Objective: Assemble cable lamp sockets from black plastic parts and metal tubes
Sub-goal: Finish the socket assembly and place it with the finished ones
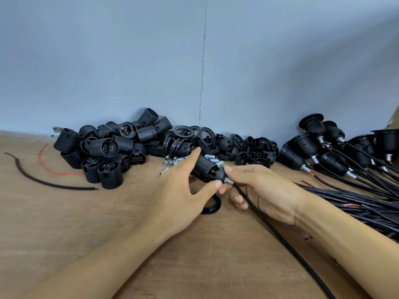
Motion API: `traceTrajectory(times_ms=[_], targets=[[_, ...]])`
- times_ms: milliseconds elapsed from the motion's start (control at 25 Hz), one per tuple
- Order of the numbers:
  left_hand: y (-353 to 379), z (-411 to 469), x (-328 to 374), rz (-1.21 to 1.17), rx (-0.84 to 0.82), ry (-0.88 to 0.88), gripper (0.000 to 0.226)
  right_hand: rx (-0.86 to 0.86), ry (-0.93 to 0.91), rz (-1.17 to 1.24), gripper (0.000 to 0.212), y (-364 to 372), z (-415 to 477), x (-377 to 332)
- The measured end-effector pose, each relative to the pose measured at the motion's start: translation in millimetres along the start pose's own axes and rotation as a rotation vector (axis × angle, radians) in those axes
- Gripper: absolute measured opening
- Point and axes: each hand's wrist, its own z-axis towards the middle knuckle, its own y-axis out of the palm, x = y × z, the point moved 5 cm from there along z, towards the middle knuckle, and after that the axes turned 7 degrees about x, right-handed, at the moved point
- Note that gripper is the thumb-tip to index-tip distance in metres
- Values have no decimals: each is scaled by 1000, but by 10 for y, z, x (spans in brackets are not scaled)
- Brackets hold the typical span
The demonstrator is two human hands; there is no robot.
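Socket: the ribbed black socket [205, 167] was held just above the ring [212, 207] lying on the table [64, 223], red wire showing where its cap [220, 174] met it.
Left hand: the left hand [179, 190] grasped the socket, likely to steady it.
Right hand: the right hand [265, 190] pinched the cap and metal tube [230, 181], seemingly to seat them.
Cable: the cable [280, 234] ran from the tube past the ring's right.
Spare parts: the spare parts [121, 147] were heaped behind the ring, leftward, within reach.
Finished sockets: the finished sockets [313, 147] lay well right of the ring.
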Motion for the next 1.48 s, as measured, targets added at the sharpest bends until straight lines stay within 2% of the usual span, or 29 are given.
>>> traceTrajectory(times_ms=[160,280,920,1240,1480], targets=[[-64,3,-4,-83,26,-38,51,75,-6,20,35,-63,24,-11],[-62,10,-19,-165,0,-82,37,46,-28,11,26,-66,16,-24],[-82,8,-17,-277,22,-105,33,54,-124,-99,10,-160,7,-76],[-103,10,10,-283,23,-93,35,74,-125,-139,42,-212,28,-55],[-102,3,-5,-275,5,-118,41,80,-148,-170,42,-225,37,-42]])
